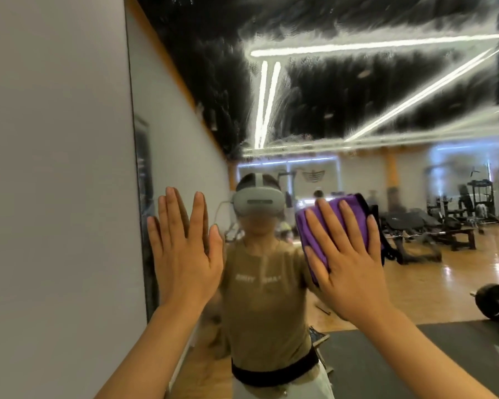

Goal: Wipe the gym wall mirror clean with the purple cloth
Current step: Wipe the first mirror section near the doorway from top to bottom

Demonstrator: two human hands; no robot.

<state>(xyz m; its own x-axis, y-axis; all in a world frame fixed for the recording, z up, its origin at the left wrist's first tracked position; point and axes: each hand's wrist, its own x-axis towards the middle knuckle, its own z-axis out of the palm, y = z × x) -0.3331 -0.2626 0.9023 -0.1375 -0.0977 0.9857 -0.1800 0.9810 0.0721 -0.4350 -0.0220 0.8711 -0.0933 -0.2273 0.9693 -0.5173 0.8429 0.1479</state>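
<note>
The wall mirror (343, 116) fills most of the view, its upper part smeared with streaks. A folded purple cloth (314, 234) lies flat against the glass under my right hand (349, 260), whose straight, spread fingers press it to the mirror. My left hand (185, 251) rests flat on the glass near the mirror's left edge, fingers straight and apart, holding nothing. My own reflection, in a tan shirt and a headset, stands between the two hands.
A plain grey wall (55, 168) borders the mirror on the left. The glass reflects gym benches (432, 234), racks (481, 197), a barbell plate (493, 300), a dark floor mat (401, 355) and wooden flooring.
</note>
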